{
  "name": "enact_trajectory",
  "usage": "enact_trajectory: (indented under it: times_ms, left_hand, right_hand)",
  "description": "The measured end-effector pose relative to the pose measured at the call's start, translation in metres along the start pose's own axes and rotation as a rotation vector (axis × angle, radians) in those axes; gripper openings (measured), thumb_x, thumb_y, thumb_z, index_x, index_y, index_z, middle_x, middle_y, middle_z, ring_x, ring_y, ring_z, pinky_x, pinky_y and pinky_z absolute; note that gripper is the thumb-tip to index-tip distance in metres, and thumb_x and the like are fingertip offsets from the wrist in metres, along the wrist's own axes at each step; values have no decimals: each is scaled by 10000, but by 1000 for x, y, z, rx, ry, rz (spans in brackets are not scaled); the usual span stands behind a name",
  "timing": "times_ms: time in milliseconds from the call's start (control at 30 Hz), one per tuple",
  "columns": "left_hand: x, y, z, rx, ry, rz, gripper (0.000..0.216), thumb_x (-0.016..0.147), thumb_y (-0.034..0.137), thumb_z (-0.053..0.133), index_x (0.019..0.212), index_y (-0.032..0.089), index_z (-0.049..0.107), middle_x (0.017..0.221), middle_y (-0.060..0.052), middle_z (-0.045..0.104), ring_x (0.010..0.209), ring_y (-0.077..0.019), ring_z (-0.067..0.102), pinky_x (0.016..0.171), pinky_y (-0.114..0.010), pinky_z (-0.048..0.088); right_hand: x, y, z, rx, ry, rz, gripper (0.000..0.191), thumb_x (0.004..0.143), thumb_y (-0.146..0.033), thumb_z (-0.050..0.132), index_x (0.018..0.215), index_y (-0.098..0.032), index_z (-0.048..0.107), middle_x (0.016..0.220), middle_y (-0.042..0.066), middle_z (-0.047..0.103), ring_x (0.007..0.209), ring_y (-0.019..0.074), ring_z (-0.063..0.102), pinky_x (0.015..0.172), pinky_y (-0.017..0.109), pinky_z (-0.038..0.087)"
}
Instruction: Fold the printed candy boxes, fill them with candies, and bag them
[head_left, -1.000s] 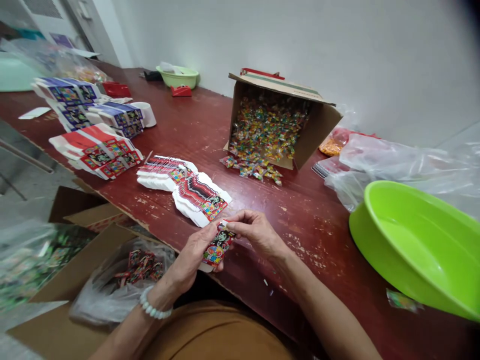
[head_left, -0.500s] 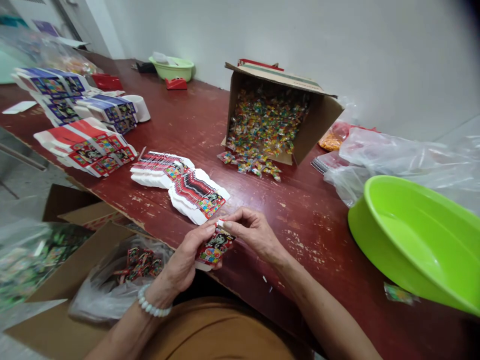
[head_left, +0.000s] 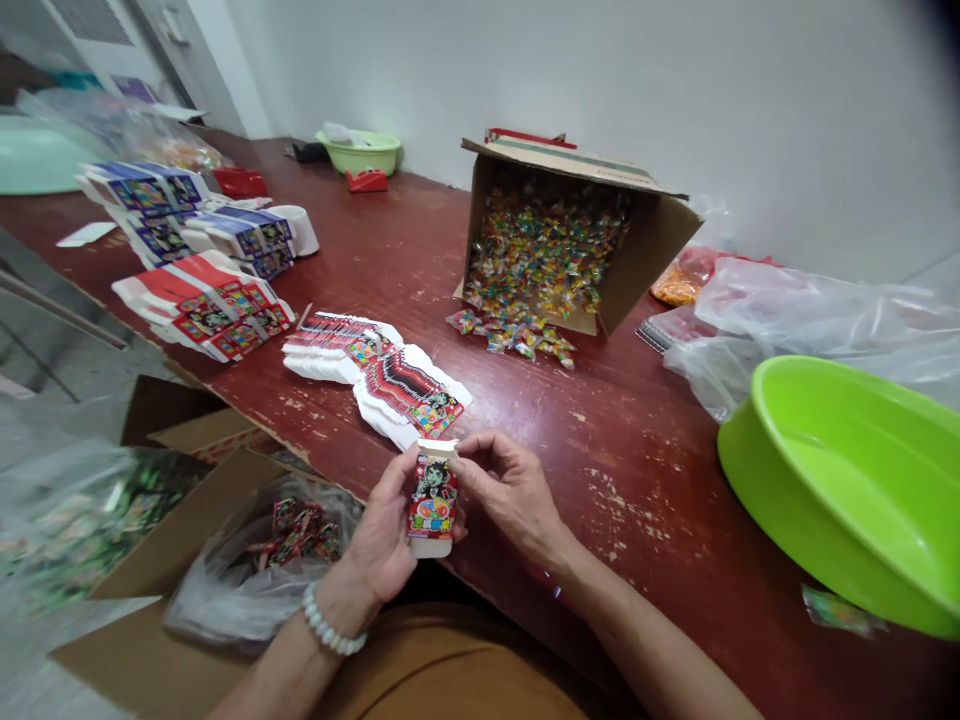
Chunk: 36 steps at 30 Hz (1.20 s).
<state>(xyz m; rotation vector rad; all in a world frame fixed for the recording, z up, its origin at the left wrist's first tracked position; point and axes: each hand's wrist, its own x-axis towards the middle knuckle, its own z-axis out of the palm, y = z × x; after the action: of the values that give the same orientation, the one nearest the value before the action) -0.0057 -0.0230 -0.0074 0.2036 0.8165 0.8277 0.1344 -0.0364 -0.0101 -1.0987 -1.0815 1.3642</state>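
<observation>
My left hand [head_left: 384, 535] is closed around a small printed carton [head_left: 433, 500], red and black with a cartoon figure and coloured balls. It stands roughly upright near the table edge, its white top end open and its bottom flap hanging out. At the carton's upper right corner, my right hand [head_left: 514, 492] has its thumb and bent fingers pinched on the edge by the flap. Just beyond them lies a fanned row of flat cartons [head_left: 412, 385] with the same print. A second fanned row [head_left: 341, 345] adjoins it on the left.
An open cardboard box [head_left: 652, 260] on its side spills wrapped candies [head_left: 517, 335]. A green basin [head_left: 840, 490] stands on the right beside plastic bags [head_left: 832, 310]. Strapped carton stacks [head_left: 206, 300] sit at left. Below the edge, a lined box holds red packets [head_left: 296, 530].
The carton has turned more upright and its printed front now faces me. My right fingers have shifted from the top flap to the upper right corner. The camera view has swung slightly left.
</observation>
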Motion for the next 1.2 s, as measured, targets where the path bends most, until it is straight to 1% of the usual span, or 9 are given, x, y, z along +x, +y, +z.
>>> enact_trajectory:
  times_ms: [200,367,500,667,800,900,967,1100,1200]
  left_hand:
    - [-4,-8,-6,20,-40,19,350,915,462,595,1061,153,673,756,-58,754,606,-209,710,623,-334,591]
    - [-7,2,-7,18,-118,-81,440,917,488,492,1082,128,683,747,-110,750,596,-249,713,590,-350,564]
    - [-8,3,-2,-15,-18,107,347,886,424,527,986,135,691,700,-83,739,548,-220,685,560,-308,540]
    - [-5,-5,-2,64,-6,140,400,877,476,574,1009,115,685,654,-73,721,435,-180,619,457,-265,482]
    - [0,-6,-9,63,-46,64,495,891,533,552,1107,106,678,670,-90,733,401,-181,610,420,-262,463]
    - [5,-5,-14,103,-62,1,580,900,599,509,1054,74,700,624,-112,716,372,-187,599,373,-258,440]
    - [7,-4,-16,120,-99,25,576,913,579,498,1028,55,708,596,-118,700,374,-187,601,367,-251,442]
    - [4,-2,-13,146,-177,15,582,930,569,468,1087,58,697,593,-113,698,383,-194,610,373,-265,475]
    - [-1,1,-10,129,-143,10,579,940,580,467,1120,75,684,602,-101,708,416,-191,636,408,-259,501]
  right_hand:
    - [5,10,3,-194,182,-175,228,833,-437,708,838,-214,664,685,25,663,523,154,577,471,268,477]
    - [10,11,6,-320,86,-324,148,875,-379,665,879,-237,706,762,57,706,611,207,647,540,307,513]
    - [10,2,5,-489,-30,-525,146,905,-279,593,965,-257,724,915,73,721,846,230,688,750,329,545]
    - [14,0,-4,-477,-134,-457,220,947,-328,567,855,-237,746,910,71,674,843,194,672,763,286,538]
    - [18,9,-2,-242,-15,-388,268,863,-464,694,790,-212,750,926,89,685,883,230,681,778,310,558]
    - [20,12,1,-118,56,-263,349,784,-515,766,965,-217,742,807,49,675,740,208,661,670,300,558]
    - [22,8,0,-183,-27,-260,345,809,-499,750,1017,-223,750,801,43,667,724,196,646,674,296,548]
    - [21,-2,-6,-309,-153,-319,308,885,-482,670,803,-202,769,807,64,662,730,192,637,680,295,528]
    - [18,-4,-9,-270,-218,-335,306,873,-494,681,845,-200,762,869,77,699,792,215,667,732,316,539]
